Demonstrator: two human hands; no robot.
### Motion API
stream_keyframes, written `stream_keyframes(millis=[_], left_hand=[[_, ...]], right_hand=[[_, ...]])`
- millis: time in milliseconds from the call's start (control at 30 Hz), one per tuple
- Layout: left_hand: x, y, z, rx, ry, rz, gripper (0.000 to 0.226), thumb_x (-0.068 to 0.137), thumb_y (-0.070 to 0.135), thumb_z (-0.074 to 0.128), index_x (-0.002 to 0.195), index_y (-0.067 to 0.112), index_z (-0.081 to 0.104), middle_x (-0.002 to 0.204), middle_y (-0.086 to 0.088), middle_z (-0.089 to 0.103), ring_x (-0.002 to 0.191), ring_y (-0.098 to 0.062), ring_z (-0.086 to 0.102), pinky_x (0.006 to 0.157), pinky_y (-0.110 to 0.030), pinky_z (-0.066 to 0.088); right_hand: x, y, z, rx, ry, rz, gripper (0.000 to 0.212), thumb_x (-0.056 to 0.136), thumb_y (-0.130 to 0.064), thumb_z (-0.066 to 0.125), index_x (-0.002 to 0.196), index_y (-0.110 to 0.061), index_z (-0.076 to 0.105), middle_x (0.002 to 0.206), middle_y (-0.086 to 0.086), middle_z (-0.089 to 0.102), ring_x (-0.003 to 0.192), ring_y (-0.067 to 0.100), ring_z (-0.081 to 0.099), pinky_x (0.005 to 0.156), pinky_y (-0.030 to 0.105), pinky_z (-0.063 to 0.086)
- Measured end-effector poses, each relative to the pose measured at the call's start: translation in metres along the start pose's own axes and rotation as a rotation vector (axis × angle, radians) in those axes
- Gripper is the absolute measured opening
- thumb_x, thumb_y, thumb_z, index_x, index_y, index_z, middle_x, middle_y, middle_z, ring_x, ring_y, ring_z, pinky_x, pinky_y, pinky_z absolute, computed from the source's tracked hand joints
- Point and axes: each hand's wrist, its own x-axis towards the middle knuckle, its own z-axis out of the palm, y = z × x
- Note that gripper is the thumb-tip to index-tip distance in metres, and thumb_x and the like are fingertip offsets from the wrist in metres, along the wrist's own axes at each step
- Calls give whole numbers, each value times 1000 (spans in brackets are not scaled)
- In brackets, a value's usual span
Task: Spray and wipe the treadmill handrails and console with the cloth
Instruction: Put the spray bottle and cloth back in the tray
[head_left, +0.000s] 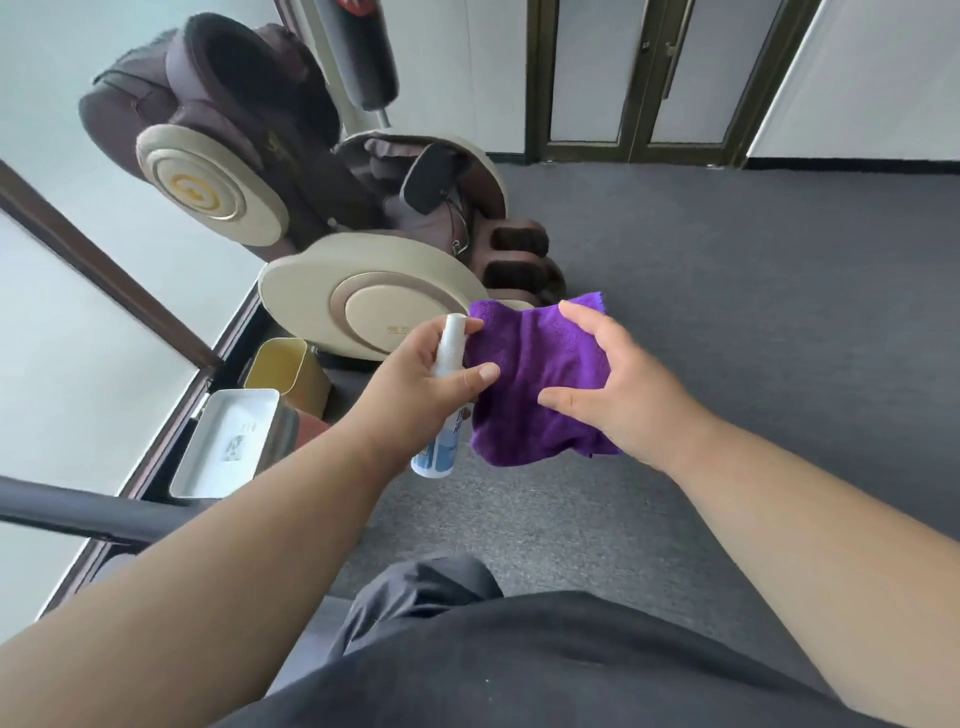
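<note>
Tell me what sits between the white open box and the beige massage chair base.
In the head view, a yellow bin stands between the white open box and the beige massage chair base.

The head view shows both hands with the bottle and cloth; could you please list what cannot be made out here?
- Spray bottle: nozzle direction hidden by the left hand; label print too small.
- Purple cloth: its underside and the right hand fingers beneath are hidden.
- Treadmill: only one dark bar shows, cut off at the left edge; no console in view.
- White bin: sticker text too small.
</note>
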Motion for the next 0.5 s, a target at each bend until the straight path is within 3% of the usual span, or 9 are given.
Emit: stream_keyframes(millis=[100, 267, 400, 500], left_hand=[[17, 5, 2, 12, 73, 13, 42, 71, 48, 80, 109, 47, 63, 90, 9, 70, 77, -13, 70, 73, -33, 60], [66, 2, 17, -50, 232, 18, 25, 75, 58, 70, 97, 50, 65, 80, 18, 69, 71, -4, 67, 65, -26, 58], [132, -14, 26, -29, 255, 39, 28, 81, 53, 68, 103, 36, 67, 86, 10, 71, 88, -19, 70, 84, -50, 58], [197, -44, 22, 14, 235, 56, 11, 86, 46, 66, 96, 42, 67, 81, 13, 69, 79, -14, 69, 82, -51, 58]], right_hand=[[28, -1, -11, -41, 2, -38, 85, 74, -38, 86, 140, -57, 35, 143, -27, 40, 121, -17, 41, 103, 12, 34], [85, 9, -17, -107, -9, -80, 80, 77, -38, 83, 141, -52, 37, 147, -19, 42, 128, -2, 44, 109, 23, 35], [140, 30, -27, -176, 33, -93, 78, 77, -38, 83, 139, -54, 38, 144, -14, 46, 123, 1, 48, 104, 22, 38], [195, 61, -30, -207, 80, -115, 73, 77, -38, 82, 135, -55, 42, 137, -15, 48, 116, -2, 47, 94, 14, 33]])
